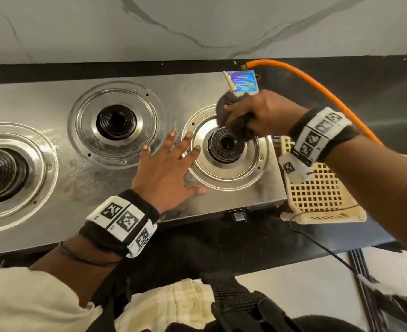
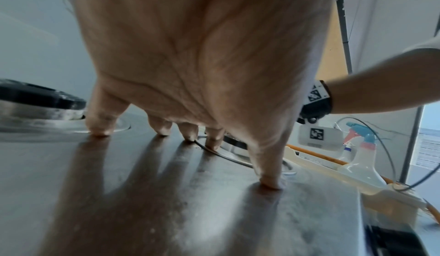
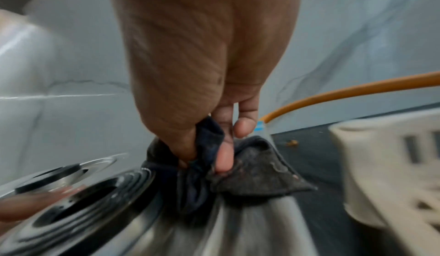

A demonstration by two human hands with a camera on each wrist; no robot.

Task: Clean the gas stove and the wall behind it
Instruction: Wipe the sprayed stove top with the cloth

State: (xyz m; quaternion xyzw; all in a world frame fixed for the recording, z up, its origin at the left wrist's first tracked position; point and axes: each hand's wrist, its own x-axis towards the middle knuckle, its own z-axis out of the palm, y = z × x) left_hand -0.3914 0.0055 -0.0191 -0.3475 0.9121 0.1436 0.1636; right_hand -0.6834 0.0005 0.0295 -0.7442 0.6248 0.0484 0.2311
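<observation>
A steel gas stove (image 1: 61, 178) with three bare black burners lies on a dark counter below the marble-pattern wall (image 1: 197, 22). My right hand (image 1: 257, 113) grips a dark crumpled cloth (image 1: 224, 104) on the steel just behind the right burner (image 1: 225, 144). In the right wrist view the cloth (image 3: 250, 175) is pinched between thumb and fingers beside the burner (image 3: 78, 209). My left hand (image 1: 169, 168) lies flat with spread fingers on the stove top (image 2: 166, 213), left of that burner; its fingertips (image 2: 98, 131) press the steel.
An orange gas hose (image 1: 317, 87) arcs from the stove's back right corner. A blue sticker (image 1: 243, 82) sits on the stove's rear edge. A cream lattice basket (image 1: 322, 195) stands right of the stove, with a spray bottle (image 2: 359, 158) beside it. A thin black cable (image 1: 322, 245) crosses the counter.
</observation>
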